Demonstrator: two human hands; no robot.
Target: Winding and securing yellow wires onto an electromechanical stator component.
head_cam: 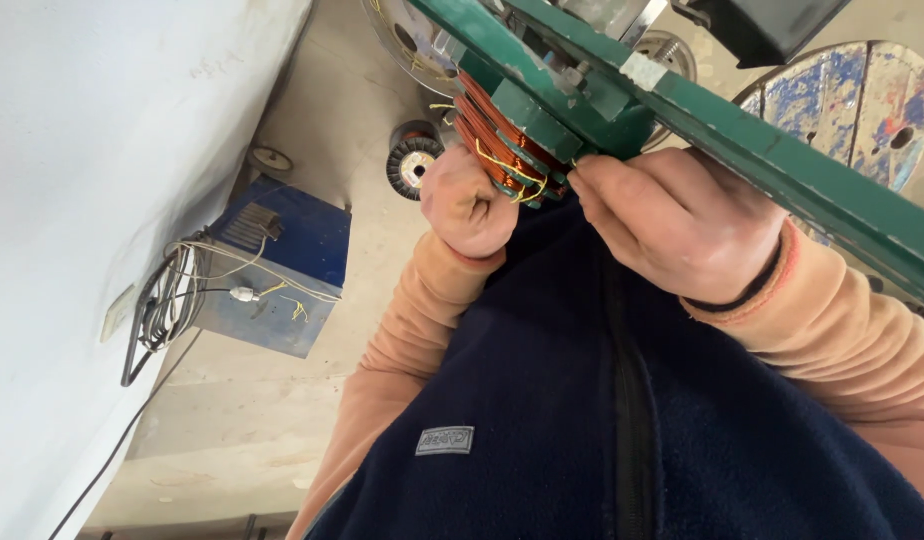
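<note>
light: I see soft even daylight | shadows: weak | glare: white wall (pixel 102 150) at left washed out | focus: sharp, edges slightly stretched

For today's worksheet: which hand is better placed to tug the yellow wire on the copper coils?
Probably the right hand: its fingertips sit at the yellow wire beside the copper coils, while the left hand is fisted against the bundle.

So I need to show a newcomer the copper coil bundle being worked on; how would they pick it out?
Find the green metal frame running across the top. Beneath it, between the left hand and right hand, sits the copper coil bundle. Unlike the wire spool on the floor, it carries yellow ties.
</note>
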